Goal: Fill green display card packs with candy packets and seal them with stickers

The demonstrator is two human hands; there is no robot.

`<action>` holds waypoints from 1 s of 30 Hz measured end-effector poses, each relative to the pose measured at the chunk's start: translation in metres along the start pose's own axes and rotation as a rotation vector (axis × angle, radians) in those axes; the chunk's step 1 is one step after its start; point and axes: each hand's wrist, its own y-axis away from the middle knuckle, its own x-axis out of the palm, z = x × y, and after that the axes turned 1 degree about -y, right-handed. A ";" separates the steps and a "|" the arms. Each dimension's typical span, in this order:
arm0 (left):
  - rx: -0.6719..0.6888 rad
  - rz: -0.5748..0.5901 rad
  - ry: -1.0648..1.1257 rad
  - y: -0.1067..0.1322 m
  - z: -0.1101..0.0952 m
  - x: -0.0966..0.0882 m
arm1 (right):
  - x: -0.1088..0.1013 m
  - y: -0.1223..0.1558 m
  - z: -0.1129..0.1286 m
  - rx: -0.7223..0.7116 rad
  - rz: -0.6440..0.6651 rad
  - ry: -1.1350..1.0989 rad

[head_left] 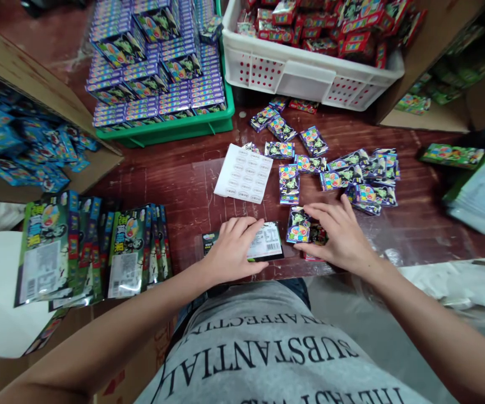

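My left hand (pixel 234 249) lies on a flat black pouch (pixel 267 242) with a white barcode label, at the near edge of the dark red table (pixel 175 185); its fingers curl down onto the pouch. My right hand (pixel 337 235) is closed around a small stack of purple candy boxes (pixel 298 225) just to the right of the pouch. A white sheet of stickers (pixel 244 172) lies beyond my left hand. Several loose purple boxes (pixel 354 175) are scattered behind my right hand.
A green tray (pixel 170 128) stacked with purple boxes stands at the back. A white crate (pixel 309 73) holds red boxes at back right. Green pouches (pixel 91 249) stand in a row at left. Blue boxes (pixel 23 146) fill a carton at far left.
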 end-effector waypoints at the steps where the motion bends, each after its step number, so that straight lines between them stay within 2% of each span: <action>1: 0.006 0.002 0.004 0.001 -0.001 0.000 | 0.001 0.002 0.001 0.012 -0.017 0.009; 6: -0.028 -0.040 -0.028 0.001 0.006 -0.005 | 0.006 0.010 0.015 -0.035 0.062 -0.070; 9: 0.006 -0.027 -0.033 -0.001 0.012 -0.010 | 0.003 0.011 0.018 -0.049 0.094 -0.115; 13: 0.113 0.005 -0.029 -0.002 0.010 -0.011 | -0.002 0.004 0.016 -0.019 -0.010 -0.124; 16: 0.090 -0.028 -0.011 -0.001 0.005 -0.010 | -0.001 0.004 0.016 0.015 -0.070 -0.128; 20: 0.028 -0.095 -0.022 -0.002 0.002 -0.008 | 0.006 0.011 0.023 -0.008 -0.016 -0.190; 24: 0.116 -0.056 -0.032 -0.004 0.000 -0.004 | 0.011 0.012 0.029 -0.085 0.071 -0.193; 27: 0.136 -0.029 -0.030 -0.005 0.001 -0.002 | 0.004 0.012 0.026 -0.099 0.094 -0.134; 30: 0.094 0.002 -0.056 -0.003 0.006 -0.004 | -0.013 0.020 0.007 -0.032 0.105 -0.024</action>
